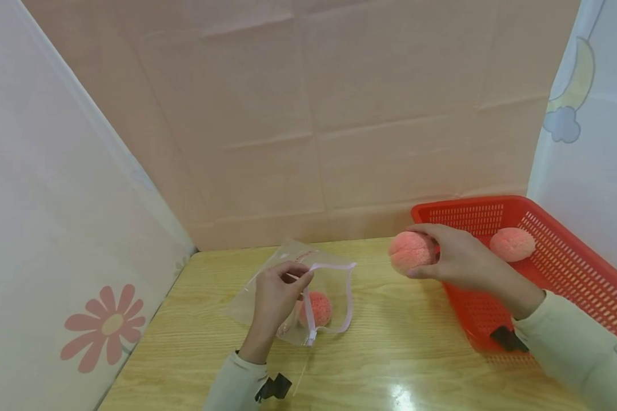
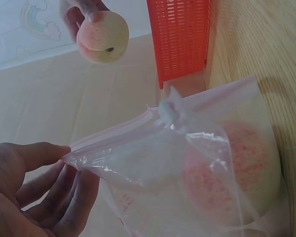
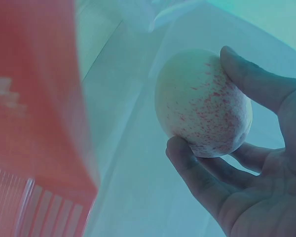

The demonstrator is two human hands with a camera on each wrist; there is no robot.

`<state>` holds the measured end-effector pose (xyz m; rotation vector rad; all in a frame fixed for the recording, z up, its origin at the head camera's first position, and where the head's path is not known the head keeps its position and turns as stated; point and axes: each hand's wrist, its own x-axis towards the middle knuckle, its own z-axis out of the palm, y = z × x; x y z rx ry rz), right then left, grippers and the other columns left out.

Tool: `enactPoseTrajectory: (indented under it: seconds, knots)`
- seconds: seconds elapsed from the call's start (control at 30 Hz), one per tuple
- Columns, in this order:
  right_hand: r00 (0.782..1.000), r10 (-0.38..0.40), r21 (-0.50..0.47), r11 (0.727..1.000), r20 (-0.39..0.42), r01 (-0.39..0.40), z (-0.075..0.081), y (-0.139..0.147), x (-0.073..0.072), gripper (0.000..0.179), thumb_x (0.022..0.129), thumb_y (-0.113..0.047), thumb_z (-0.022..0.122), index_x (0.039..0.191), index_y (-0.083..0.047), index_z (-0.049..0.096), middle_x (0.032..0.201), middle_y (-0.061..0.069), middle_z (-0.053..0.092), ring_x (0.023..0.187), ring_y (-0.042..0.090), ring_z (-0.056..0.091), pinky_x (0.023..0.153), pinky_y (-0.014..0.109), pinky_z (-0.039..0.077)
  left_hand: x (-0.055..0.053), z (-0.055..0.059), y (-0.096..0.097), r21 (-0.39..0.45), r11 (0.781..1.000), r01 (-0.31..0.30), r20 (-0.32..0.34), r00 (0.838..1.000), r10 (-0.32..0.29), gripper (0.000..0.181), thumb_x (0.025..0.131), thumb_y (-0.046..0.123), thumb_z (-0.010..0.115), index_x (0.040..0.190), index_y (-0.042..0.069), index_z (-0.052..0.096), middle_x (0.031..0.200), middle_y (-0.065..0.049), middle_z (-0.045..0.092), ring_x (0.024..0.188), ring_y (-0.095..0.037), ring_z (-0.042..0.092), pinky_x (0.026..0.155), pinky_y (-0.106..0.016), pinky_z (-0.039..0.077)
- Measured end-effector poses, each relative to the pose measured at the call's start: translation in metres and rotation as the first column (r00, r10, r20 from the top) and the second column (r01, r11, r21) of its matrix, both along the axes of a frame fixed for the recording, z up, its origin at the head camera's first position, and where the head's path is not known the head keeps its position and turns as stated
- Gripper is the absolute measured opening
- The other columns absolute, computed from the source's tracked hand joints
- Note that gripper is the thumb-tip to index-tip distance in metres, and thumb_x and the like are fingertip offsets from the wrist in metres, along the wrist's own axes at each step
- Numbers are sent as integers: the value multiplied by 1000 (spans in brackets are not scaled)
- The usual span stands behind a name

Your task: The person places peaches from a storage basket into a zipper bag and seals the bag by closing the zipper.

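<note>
Wood-grain worktop (image 1: 380, 342): one peach (image 1: 410, 252), just left of the red basket (image 1: 571, 251), is gripped by the right hand's (image 1: 457, 257) fingers. Farther left of it, the left hand's (image 1: 275, 291) fingers pinch the plastic bag (image 2: 148, 173); a slack pinch could collapse its mouth.

Pale cream-green long sleeves (image 1: 571, 348), angular black pieces (image 1: 273, 388) beside the cuffs (image 1: 532, 313), bare hands (image 1: 457, 256)

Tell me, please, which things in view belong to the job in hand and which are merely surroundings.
Part of the job, it seems:
Held peach, in the right hand
Clear bag, pinched by the left hand
Bagged peach
Red basket
Basket peach

Merely surroundings:
Wooden table
Brown backdrop
Flower-print side backdrop
Moon-print side backdrop
</note>
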<state>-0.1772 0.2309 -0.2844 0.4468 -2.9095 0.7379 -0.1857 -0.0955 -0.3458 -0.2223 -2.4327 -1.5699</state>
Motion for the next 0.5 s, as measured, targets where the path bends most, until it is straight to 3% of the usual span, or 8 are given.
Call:
enactPoseTrajectory:
  seconds: [0.13,0.27,0.5]
  knots:
    - [1000,22,-50,999,9,-22,-6,-15,5,76,71,-43,88,134,-14,56,111,4,67,95,22,61,75,37,54,0,0,0,16,1000,7,9,1000,-7,6,86,14,78,90,10,76,83,-9,73,62,-12,64,52,-24,59]
    - [998,41,-96,995,46,-36,-15,-26,8,81,71,-40,89,137,-11,53,114,6,65,96,23,62,69,32,56,1,-1,0,18,1000,13,14,1000,-14,5,85,14,78,90,13,76,81,-7,71,62,-13,64,52,-25,59]
    - [994,96,-146,985,45,-88,-32,-42,11,81,71,-37,89,137,-7,54,117,7,66,92,18,62,69,29,55,2,1,0,14,1000,16,7,1000,-16,6,85,13,79,90,15,77,80,-7,71,62,-15,65,51,-26,59]
